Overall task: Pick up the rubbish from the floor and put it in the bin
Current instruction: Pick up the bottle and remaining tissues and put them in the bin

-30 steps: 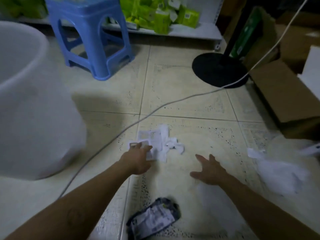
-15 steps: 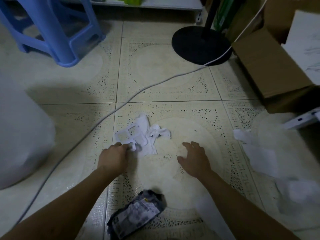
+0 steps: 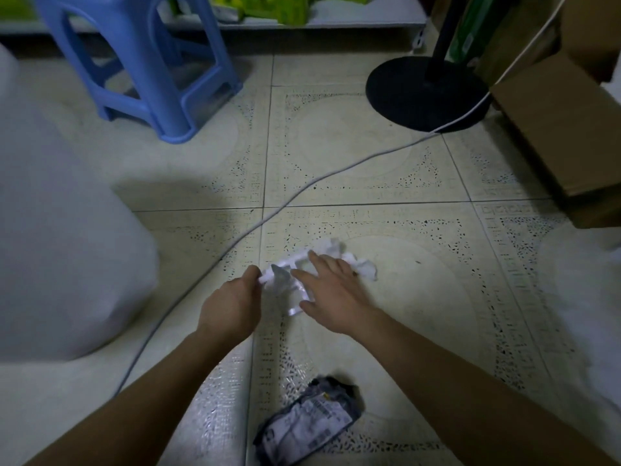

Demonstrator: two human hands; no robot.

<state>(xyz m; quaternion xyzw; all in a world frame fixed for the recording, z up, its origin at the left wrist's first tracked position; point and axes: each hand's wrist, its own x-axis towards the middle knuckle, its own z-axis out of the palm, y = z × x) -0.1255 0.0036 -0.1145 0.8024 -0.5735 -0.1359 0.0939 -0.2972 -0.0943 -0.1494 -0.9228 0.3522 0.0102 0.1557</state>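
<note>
A heap of white paper scraps point(image 3: 331, 248) lies on the tiled floor in the middle of the view. My left hand point(image 3: 232, 306) pinches the heap's left edge between thumb and fingers. My right hand point(image 3: 331, 295) lies flat on top of the scraps with its fingers spread. A crumpled grey plastic mailer bag point(image 3: 307, 423) with printed labels rests on the floor near me, between my forearms. The large white bin point(image 3: 64, 250) fills the left side, blurred and close.
A grey cable point(image 3: 336, 173) runs diagonally across the floor from a black round stand base point(image 3: 403, 95). A blue plastic stool point(image 3: 148, 62) stands at the back left. Cardboard boxes point(image 3: 557, 129) line the right. White plastic sheeting point(image 3: 584, 297) lies at the right edge.
My right hand has moved left from the bare floor onto the paper scraps. My left hand has closed on the heap's edge and the scraps are bunched closer together.
</note>
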